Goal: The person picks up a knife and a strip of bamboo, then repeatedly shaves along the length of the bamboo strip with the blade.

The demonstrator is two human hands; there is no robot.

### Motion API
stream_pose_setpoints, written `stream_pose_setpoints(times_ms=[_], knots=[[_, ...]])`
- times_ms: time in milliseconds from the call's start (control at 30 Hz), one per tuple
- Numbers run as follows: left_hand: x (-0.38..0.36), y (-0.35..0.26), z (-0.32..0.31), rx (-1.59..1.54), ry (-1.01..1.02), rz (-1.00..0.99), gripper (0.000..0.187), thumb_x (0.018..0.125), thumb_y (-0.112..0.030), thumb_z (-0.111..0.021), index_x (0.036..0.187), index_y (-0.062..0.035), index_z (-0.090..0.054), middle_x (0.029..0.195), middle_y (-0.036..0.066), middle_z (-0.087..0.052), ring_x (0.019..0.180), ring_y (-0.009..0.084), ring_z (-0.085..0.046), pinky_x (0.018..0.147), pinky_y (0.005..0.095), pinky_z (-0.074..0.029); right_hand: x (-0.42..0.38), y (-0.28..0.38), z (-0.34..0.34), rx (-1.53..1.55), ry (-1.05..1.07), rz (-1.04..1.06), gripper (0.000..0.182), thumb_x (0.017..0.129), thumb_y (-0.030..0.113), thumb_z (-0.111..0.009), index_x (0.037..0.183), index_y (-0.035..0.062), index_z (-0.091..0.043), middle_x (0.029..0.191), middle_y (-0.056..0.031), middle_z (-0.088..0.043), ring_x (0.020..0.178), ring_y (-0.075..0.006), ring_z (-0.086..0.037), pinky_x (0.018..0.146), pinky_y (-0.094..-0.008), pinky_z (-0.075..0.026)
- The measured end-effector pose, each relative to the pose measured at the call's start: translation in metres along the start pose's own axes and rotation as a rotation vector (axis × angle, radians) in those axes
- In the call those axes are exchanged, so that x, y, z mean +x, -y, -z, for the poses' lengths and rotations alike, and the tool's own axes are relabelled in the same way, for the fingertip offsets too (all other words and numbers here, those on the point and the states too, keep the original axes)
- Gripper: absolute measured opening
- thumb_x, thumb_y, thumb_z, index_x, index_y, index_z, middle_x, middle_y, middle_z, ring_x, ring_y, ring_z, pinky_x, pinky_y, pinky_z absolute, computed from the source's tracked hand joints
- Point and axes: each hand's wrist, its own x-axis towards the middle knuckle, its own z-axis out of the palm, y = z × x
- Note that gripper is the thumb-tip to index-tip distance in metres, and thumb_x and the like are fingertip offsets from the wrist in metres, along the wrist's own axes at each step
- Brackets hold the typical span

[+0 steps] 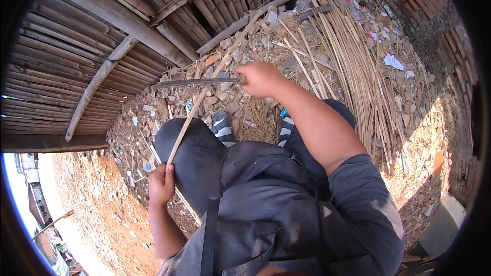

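My right hand (260, 78) is closed round the handle of a long dark blade (192, 82), which points left and lies across a bamboo strip (186, 122). My left hand (161, 184) pinches the lower end of that strip beside my left knee. The strip slants up and away over the rubble, past the blade, towards the bamboo wall. Whether the blade's edge is in the strip cannot be made out.
Bamboo slat wall (87, 71) at the left and front. A large bundle of split strips (353, 66) lies right of my legs, with loose strips (307, 66) beside it. Rubble and litter cover the ground round my sandalled feet (222, 125). A brick wall (463, 66) stands far right.
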Motion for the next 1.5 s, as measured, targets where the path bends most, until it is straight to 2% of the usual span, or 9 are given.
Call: stream_pose_setpoints(times_ms=[133, 233, 333, 533, 1133, 1500], knots=[[0.000, 0.009, -0.003, -0.014, 0.002, 0.005, 0.048, 0.106, -0.031, -0.058, 0.071, 0.0002, -0.049, 0.055, 0.013, -0.048, 0.052, 0.0196, -0.042, 0.051, 0.0395, -0.037, 0.000, -0.016, 0.000, 0.025, -0.071, -0.065, 0.035, 0.084, 0.029, -0.078, 0.113, 0.0101, -0.070, 0.096, -0.0186, -0.073, 0.096, -0.0405, -0.070, 0.082, -0.0518, -0.055], [0.000, 0.009, -0.002, -0.023, 0.003, 0.011, 0.048, 0.106, -0.031, -0.059, 0.072, 0.0003, -0.049, 0.056, 0.014, -0.049, 0.052, 0.0206, -0.043, 0.051, 0.0399, -0.038, 0.003, -0.031, -0.010, 0.030, -0.153, -0.094, 0.039, 0.085, 0.031, -0.078, 0.116, 0.0089, -0.070, 0.099, -0.0187, -0.073, 0.098, -0.0402, -0.070, 0.084, -0.0509, -0.055], [0.000, 0.008, -0.002, -0.016, 0.000, 0.009, 0.047, 0.106, -0.031, -0.059, 0.072, 0.0004, -0.050, 0.056, 0.015, -0.050, 0.051, 0.0213, -0.043, 0.051, 0.0400, -0.038, 0.003, -0.027, -0.007, 0.029, -0.141, -0.135, 0.041, 0.086, 0.032, -0.077, 0.119, 0.0079, -0.069, 0.102, -0.0191, -0.073, 0.099, -0.0402, -0.070, 0.086, -0.0502, -0.055], [0.000, 0.002, -0.002, -0.016, -0.011, -0.002, 0.047, 0.107, -0.030, -0.059, 0.071, 0.0000, -0.049, 0.055, 0.012, -0.048, 0.053, 0.0178, -0.041, 0.051, 0.0383, -0.037, 0.004, -0.016, -0.005, 0.035, -0.046, -0.094, 0.037, 0.087, 0.031, -0.077, 0.113, 0.0066, -0.069, 0.102, -0.0190, -0.073, 0.100, -0.0405, -0.070, 0.086, -0.0508, -0.056], [-0.001, 0.015, -0.004, -0.102, 0.006, 0.012, 0.048, 0.108, -0.030, -0.058, 0.071, -0.0017, -0.045, 0.059, 0.003, -0.043, 0.060, 0.0114, -0.038, 0.053, 0.0339, -0.033, 0.005, -0.016, -0.007, 0.079, -0.081, -0.064, 0.035, 0.086, 0.031, -0.077, 0.108, 0.0053, -0.068, 0.097, -0.0198, -0.072, 0.096, -0.0415, -0.070, 0.083, -0.0518, -0.055], [-0.001, 0.018, -0.004, -0.127, 0.017, 0.016, 0.048, 0.108, -0.032, -0.056, 0.072, -0.0021, -0.046, 0.061, 0.001, -0.044, 0.063, 0.0098, -0.038, 0.055, 0.0324, -0.033, 0.003, -0.009, -0.002, 0.115, -0.061, -0.057, 0.032, 0.087, 0.025, -0.076, 0.108, 0.0030, -0.068, 0.102, -0.0219, -0.073, 0.101, -0.0407, -0.070, 0.089, -0.0509, -0.055]])
